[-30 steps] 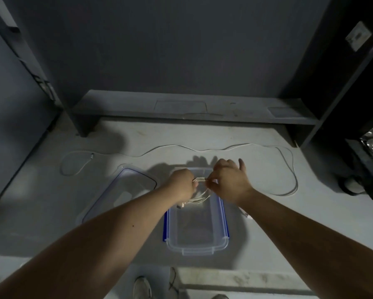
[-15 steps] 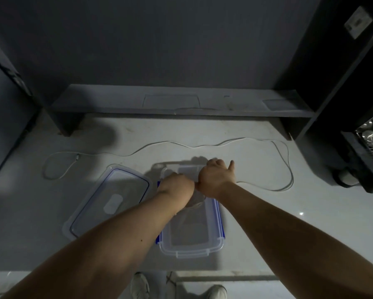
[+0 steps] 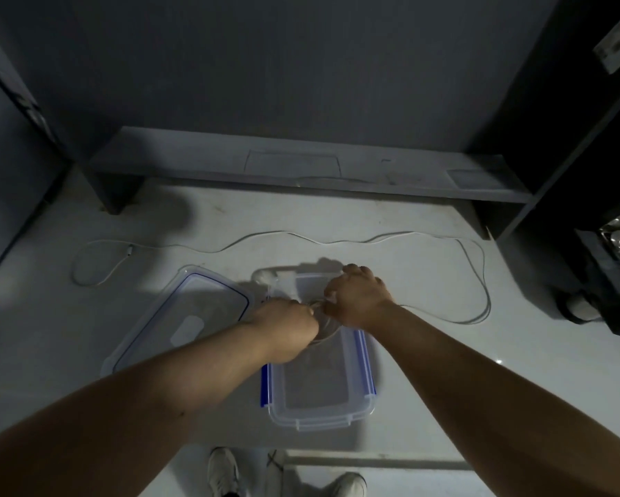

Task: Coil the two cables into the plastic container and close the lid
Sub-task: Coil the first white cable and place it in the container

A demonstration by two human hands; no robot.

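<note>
- The container (image 3: 319, 389) sits open on the worktop (image 3: 444, 288), long axis running away from the person.
- Both hands meet over its far half: left hand (image 3: 283, 326) and right hand (image 3: 358, 299) each grip a coiled cable (image 3: 324, 326), fingers closed; most of the coil is hidden.
- The lid (image 3: 179, 317) lies just left.
- A second cable (image 3: 337, 241) trails across the worktop beyond.
</note>
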